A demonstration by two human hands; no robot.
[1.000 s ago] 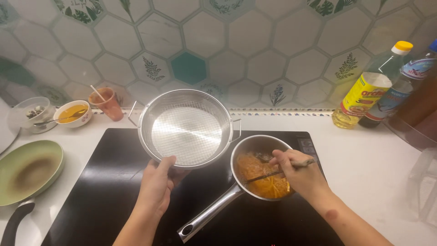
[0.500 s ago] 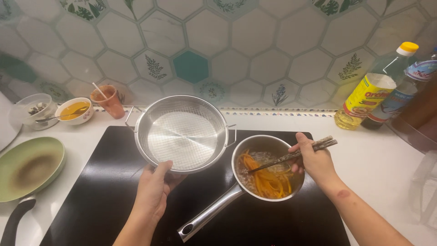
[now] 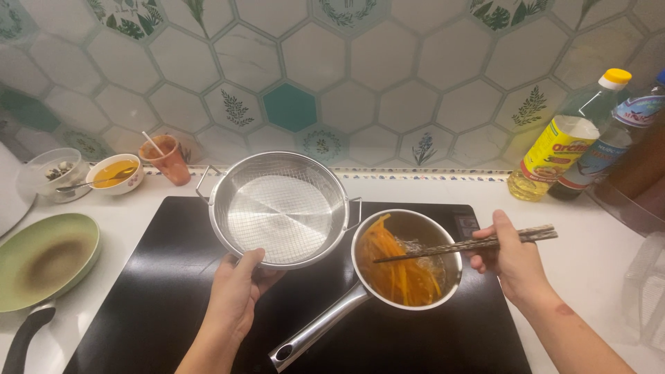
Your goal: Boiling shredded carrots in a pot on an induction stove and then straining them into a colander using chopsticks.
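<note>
Gripping the near rim of the strainer with the left hand, thumb hooked over the edge at six o'clock, fingers wrapped beneath, tilting the mesh bowl toward the camera above the black cooktop. Pinching dark chopsticks in the right hand, fingers closed round their thick ends, tips reaching toward nine o'clock over the saucepan. Sitting just at three o'clock of the strainer, rims nearly touching, the saucepan's steel handle pointing toward seven o'clock. Lying inside the saucepan: orange strips in bubbling liquid, heaped toward its nine o'clock side and climbing that wall, chopstick tips resting above them. Keeping the hands well apart, one on each side of the saucepan. Resting at nine o'clock of the cooktop, on the white counter: a green pan with a browned centre, its dark handle pointing toward six o'clock. Standing farther back, toward ten o'clock by the tiled wall: a clear bowl holding dark bits, a small white bowl of yellow liquid with a spoon, and an orange cup with a stick in it. Standing toward two o'clock: an oil bottle with a yellow cap and, just beside it, a darker bottle.
</note>
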